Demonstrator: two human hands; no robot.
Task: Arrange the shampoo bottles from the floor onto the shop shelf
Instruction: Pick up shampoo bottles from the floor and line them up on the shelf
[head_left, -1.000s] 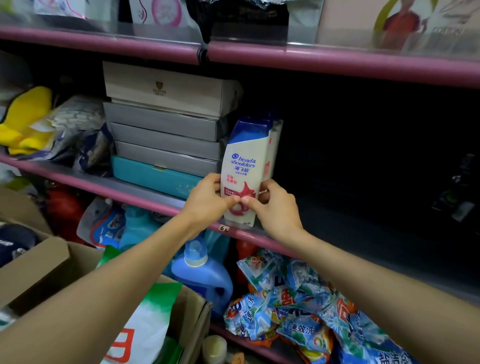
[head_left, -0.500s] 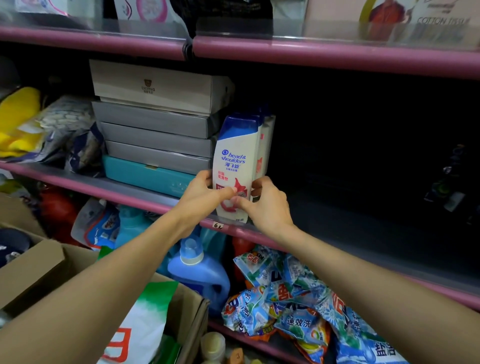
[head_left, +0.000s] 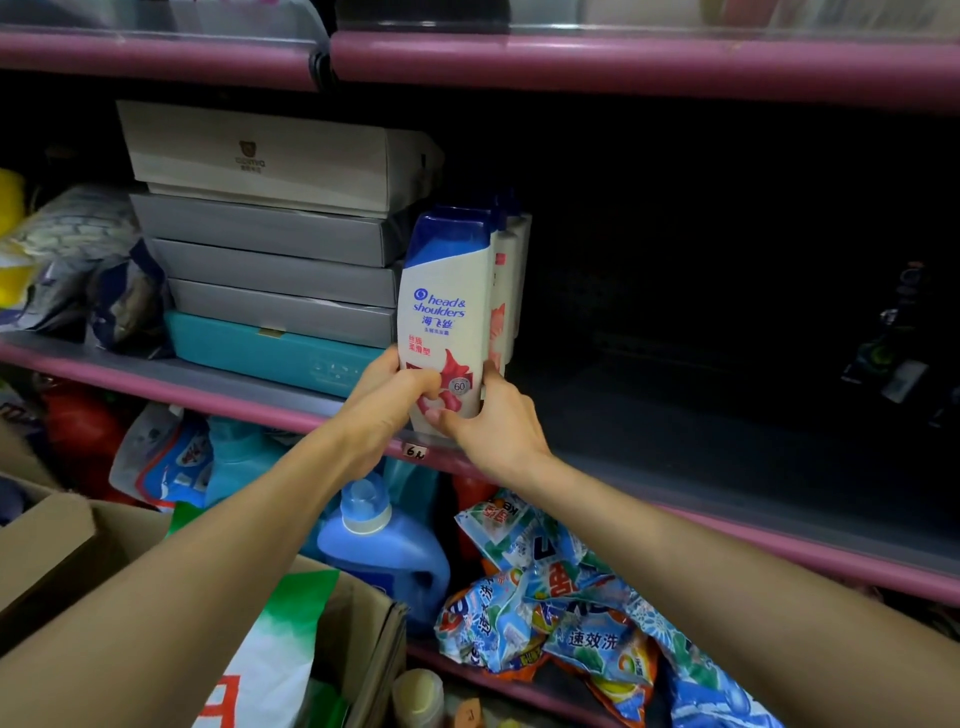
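Shampoo bottle (head_left: 445, 312) stood upright at the shelf (head_left: 675, 457) front edge, boxes (head_left: 270, 249) at its 9 o'clock; left hand (head_left: 387, 400) and right hand (head_left: 493, 421) both gripped its base.

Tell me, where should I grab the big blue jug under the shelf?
Probably by its neck, just below the pale cap, coming from above and the front. The blue jug stands upright, its body is wide and rounded, and a cardboard box and detergent packets crowd its sides. Any handle is hidden.

Shampoo bottle (head_left: 448, 312) stands right of stacked boxes (head_left: 270, 244).
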